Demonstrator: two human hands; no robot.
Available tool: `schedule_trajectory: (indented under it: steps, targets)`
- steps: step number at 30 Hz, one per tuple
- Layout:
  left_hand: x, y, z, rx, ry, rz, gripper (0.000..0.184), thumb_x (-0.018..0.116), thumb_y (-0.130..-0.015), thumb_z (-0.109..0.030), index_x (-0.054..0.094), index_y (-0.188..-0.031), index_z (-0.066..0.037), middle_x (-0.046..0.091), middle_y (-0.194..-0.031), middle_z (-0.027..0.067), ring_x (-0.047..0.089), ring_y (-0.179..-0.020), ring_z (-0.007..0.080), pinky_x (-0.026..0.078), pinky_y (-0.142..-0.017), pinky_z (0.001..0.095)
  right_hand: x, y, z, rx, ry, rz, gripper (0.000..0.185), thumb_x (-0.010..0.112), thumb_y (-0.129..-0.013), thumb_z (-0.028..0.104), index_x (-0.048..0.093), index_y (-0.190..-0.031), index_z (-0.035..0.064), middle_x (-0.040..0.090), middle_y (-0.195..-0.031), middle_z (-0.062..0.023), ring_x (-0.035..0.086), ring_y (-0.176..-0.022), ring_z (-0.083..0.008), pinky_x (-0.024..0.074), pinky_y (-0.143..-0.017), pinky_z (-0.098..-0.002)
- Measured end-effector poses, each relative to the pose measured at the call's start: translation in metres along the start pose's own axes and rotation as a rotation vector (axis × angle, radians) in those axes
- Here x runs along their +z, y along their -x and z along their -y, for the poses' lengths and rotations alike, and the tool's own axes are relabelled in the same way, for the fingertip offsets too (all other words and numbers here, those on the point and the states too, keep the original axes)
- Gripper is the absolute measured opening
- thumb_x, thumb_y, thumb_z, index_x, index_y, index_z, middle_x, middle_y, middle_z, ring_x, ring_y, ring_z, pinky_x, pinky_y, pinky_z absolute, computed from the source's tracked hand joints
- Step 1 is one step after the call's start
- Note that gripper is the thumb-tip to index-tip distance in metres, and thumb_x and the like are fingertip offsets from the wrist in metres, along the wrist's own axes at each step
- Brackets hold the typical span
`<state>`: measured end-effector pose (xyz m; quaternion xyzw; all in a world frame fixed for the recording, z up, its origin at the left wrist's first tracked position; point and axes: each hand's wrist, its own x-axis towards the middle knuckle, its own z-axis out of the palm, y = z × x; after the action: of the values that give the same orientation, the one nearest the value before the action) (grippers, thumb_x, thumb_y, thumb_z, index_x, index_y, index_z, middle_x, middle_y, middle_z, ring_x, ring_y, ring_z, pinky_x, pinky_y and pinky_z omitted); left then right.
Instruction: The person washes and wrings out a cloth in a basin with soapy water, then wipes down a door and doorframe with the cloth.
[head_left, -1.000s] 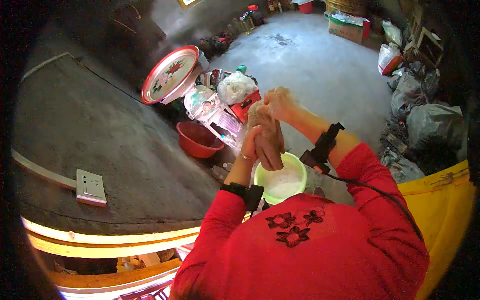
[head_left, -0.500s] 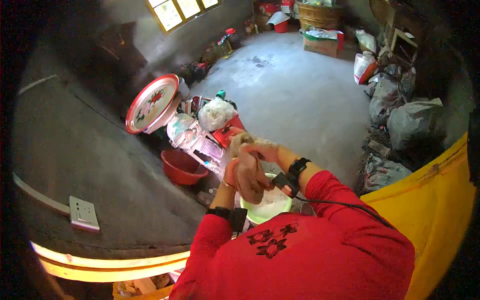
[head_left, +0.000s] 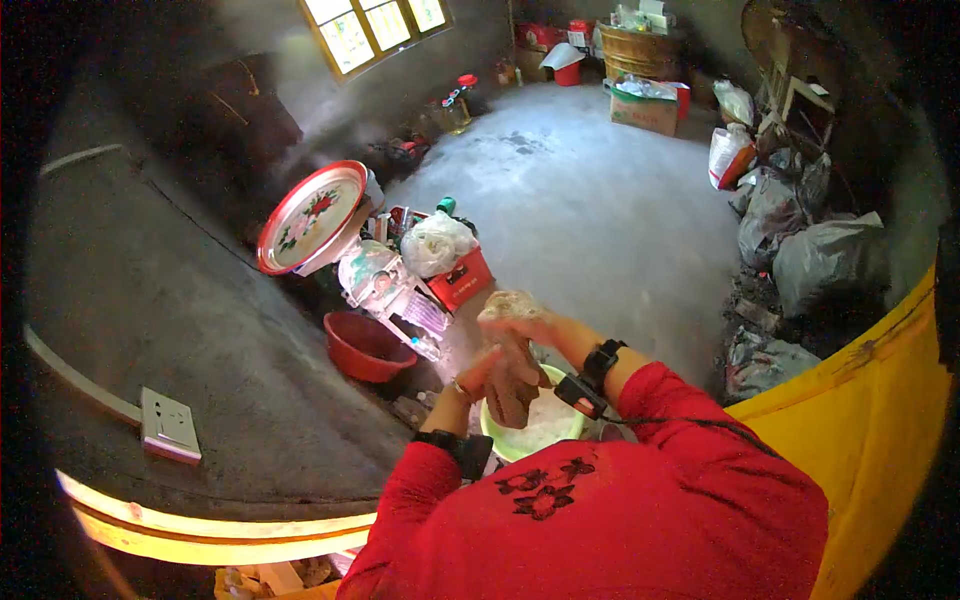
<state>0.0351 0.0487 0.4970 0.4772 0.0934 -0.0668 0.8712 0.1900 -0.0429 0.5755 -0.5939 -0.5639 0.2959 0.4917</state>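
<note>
A brown cloth (head_left: 515, 385) hangs bunched between my two hands, above a pale green basin (head_left: 540, 430) that holds whitish, cloudy liquid. My left hand (head_left: 478, 373) grips the cloth from its left side. Over its upper part lies my right hand (head_left: 528, 325), closed on the cloth, with a lighter bunched part at the fingers. Both hands are slightly blurred, and the cloth hides some fingers. The cloth's lower end overlaps the basin's opening.
A red basin (head_left: 365, 348) sits left of the hands, near a scale-like stand (head_left: 385, 285) and a flowered round tray (head_left: 313, 217). Dark bags (head_left: 830, 262) line the right side. A yellow surface (head_left: 850, 430) is at the lower right; a wall socket (head_left: 170, 425) is at the left.
The view has shifted since a second ago, showing more of the window. My hands have changed their hold on the cloth; my right hand now lies across its top.
</note>
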Motion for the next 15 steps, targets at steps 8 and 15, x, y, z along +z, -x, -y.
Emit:
schedule_trajectory:
  steps: [8,15]
  targets:
    - [-0.054,-0.019,0.045,-0.011,-0.54,-0.228,0.046,0.06,-0.078,-0.043,0.059,-0.105,-0.006,0.061,-0.099,0.0103,0.058,-0.086,0.0225,0.047,-0.077,0.034,0.028,-0.017,-0.069,-0.44,0.727,0.106,0.018,0.053,-0.076,0.023,0.057,-0.069,0.0078,0.058,-0.077,-0.0131,0.054,-0.072,-0.0318,0.0445,-0.065,-0.0422]
    - [-0.028,-0.022,0.053,0.047,-0.727,-0.498,0.045,0.06,-0.077,-0.042,0.062,-0.1,-0.004,0.063,-0.1,0.0142,0.058,-0.092,0.0253,0.045,-0.081,0.0375,0.052,-0.007,-0.081,-0.157,0.711,-0.004,0.027,0.049,-0.083,0.029,0.059,-0.074,0.0059,0.057,-0.077,-0.0149,0.054,-0.074,-0.0327,0.0436,-0.068,-0.0435]
